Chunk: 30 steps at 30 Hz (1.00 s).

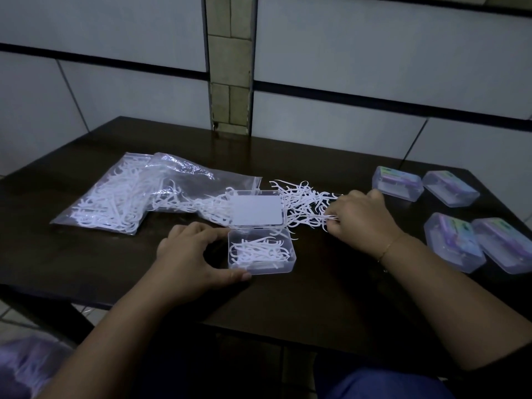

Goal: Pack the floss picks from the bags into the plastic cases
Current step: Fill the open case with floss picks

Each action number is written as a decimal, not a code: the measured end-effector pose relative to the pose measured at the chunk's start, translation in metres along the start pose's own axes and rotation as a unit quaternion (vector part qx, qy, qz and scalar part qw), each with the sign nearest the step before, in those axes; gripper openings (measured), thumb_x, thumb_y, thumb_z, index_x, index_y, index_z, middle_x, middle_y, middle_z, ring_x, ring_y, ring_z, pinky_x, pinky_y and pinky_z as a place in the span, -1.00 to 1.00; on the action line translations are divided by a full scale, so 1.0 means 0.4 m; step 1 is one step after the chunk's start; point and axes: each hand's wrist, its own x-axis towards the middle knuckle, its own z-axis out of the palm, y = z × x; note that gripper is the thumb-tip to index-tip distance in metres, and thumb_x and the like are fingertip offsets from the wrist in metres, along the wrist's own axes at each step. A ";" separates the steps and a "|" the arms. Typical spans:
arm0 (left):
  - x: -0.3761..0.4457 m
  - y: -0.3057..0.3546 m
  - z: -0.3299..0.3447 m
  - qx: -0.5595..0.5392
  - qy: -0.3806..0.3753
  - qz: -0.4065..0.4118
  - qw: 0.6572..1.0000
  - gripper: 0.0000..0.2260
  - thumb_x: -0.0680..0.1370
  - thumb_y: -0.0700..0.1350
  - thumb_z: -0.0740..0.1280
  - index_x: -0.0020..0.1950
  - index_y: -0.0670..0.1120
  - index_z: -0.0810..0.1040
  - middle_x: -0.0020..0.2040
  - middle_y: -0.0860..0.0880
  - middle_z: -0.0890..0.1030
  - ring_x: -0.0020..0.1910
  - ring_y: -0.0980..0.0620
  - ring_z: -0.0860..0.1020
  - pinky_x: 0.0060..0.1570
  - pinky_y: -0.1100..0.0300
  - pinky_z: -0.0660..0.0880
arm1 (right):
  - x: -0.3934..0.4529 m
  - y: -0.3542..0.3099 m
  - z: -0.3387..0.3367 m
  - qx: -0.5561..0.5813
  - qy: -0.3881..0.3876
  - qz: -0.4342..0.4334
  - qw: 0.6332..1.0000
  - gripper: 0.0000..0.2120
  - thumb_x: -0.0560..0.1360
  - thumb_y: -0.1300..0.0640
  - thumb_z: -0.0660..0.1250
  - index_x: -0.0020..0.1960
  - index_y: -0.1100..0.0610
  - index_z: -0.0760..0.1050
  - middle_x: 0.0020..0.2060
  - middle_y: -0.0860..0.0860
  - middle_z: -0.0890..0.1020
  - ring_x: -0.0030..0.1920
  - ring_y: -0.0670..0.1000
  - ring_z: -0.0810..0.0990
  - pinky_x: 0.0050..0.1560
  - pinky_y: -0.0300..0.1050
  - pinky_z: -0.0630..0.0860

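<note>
An open clear plastic case (291, 262) sits near the table's middle, its lid (256, 210) folded back, with several white floss picks inside. My left hand (191, 256) grips the case's left side between forefinger and thumb. A loose pile of floss picks (302, 203) lies to the right of the lid. My right hand (361, 218) pinches a few picks at the pile's right edge. A clear plastic bag (129, 194) holding many picks lies at the left, its mouth toward the case.
Several closed cases (397, 184) with coloured contents stand at the right of the dark table (302, 306). Another bag (20, 367) shows at the bottom left, below the table. A tiled wall stands behind.
</note>
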 end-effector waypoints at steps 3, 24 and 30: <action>0.004 0.007 0.009 -0.001 -0.004 0.010 1.000 -0.20 0.13 0.48 0.38 0.32 0.26 0.40 0.09 0.23 0.35 0.21 0.16 0.23 0.08 0.23 0.14 | -0.004 0.018 -0.016 0.047 -0.016 0.025 0.998 -0.79 0.57 -0.04 0.17 0.05 -0.04 0.56 0.00 -0.09 0.59 0.06 -0.03 0.44 0.15 0.01 0.26; 0.028 0.109 0.062 -0.019 -0.028 0.070 0.997 -0.36 0.23 0.40 0.39 0.29 0.34 0.38 0.03 0.20 0.36 0.15 0.15 0.24 0.10 0.22 0.17 | -0.112 0.090 -0.140 0.505 0.014 0.102 0.857 -0.94 0.50 0.06 0.34 -0.10 -0.04 0.59 -0.16 -0.17 0.64 -0.15 -0.27 0.55 -0.19 -0.38 0.37; 0.023 0.107 0.060 -0.030 -0.029 0.070 0.997 -0.46 0.24 0.37 0.41 0.17 0.44 0.33 0.03 0.19 0.37 0.14 0.15 0.24 0.11 0.22 0.18 | -0.122 -0.039 -0.085 0.305 -0.118 -0.036 0.944 -0.80 0.51 -0.09 0.29 -0.17 -0.01 0.60 -0.18 -0.09 0.57 -0.11 -0.07 0.49 -0.07 -0.16 0.37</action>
